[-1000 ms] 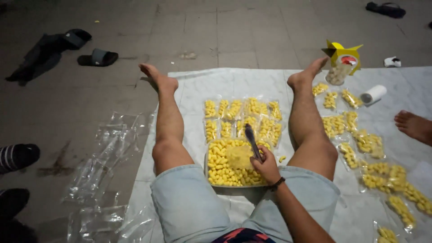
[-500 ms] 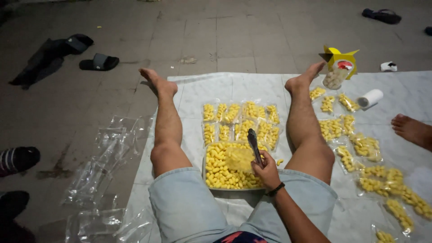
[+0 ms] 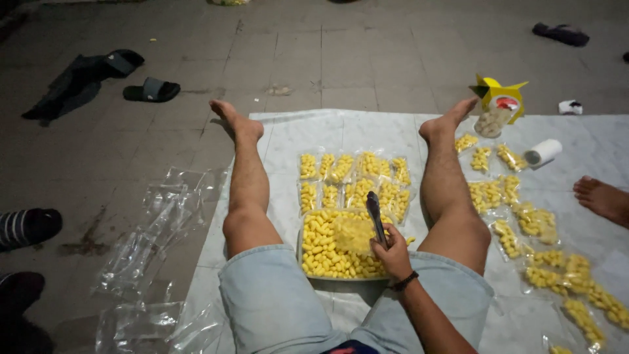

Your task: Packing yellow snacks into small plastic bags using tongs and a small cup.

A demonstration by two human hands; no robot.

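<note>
Black sandals [image 3: 151,90] are lying at ten o'clock on the tiled floor [image 3: 367,52]. Empty clear bags [image 3: 154,229] are sprawling at eight o'clock. A white tape roll [image 3: 542,152] is resting at two o'clock, beside a yellow box [image 3: 501,98].

You are working in dim, flat light that falls from above and slightly behind you, brightest on the white sheet [image 3: 341,131] in the middle. The far tiled floor [image 3: 367,46] fades to grey, and the near left corner sinks almost to black around the dark shoes [image 3: 19,295]. Soft shadows lie under your legs. The empty clear bags [image 3: 151,242] on the left catch faint glare. Wide-angle bending shows at the edges, and the whole picture is slightly soft and grainy.
</note>
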